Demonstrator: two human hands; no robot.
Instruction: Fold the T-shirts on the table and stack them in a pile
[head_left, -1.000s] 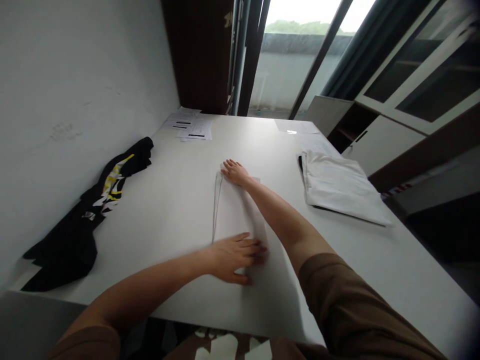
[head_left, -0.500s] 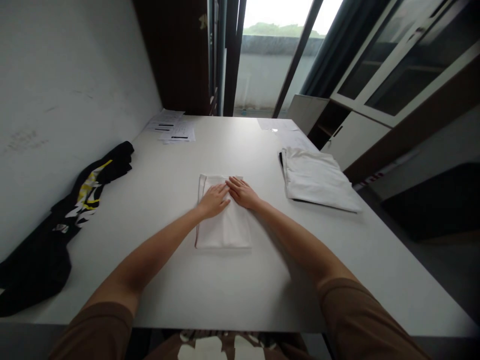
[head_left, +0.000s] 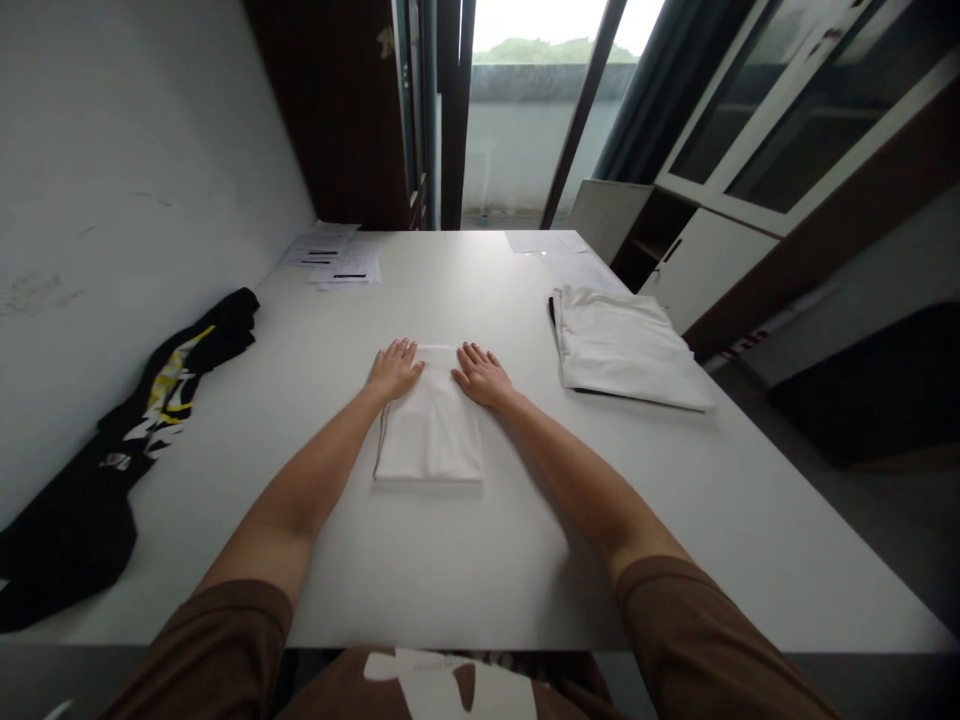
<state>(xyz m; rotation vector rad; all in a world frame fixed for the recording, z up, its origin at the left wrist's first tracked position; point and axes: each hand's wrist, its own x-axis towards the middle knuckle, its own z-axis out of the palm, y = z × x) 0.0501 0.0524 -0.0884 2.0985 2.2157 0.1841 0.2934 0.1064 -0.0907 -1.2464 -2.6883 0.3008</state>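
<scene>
A white cloth (head_left: pixel 433 435), folded into a small rectangle, lies flat on the white table in front of me. My left hand (head_left: pixel 396 370) rests palm down on its far left corner, fingers stretched out. On the far right corner lies my right hand (head_left: pixel 482 374), also flat with its fingers spread. Between the hands the far edge of the cloth shows. A thin dark line runs along the cloth's left edge.
A folded stack of white fabric (head_left: pixel 626 350) with a dark layer beneath lies to the right. Black clothing (head_left: pixel 82 510) with yellow and white print lies along the left wall. Papers (head_left: pixel 345 265) are at the back left, more sheets (head_left: pixel 574 268) at the back right of the table (head_left: pixel 525 590).
My hands have moved apart from the middle of the cloth, the left one to its far left corner and the right one to its far right corner. The view has shifted slightly.
</scene>
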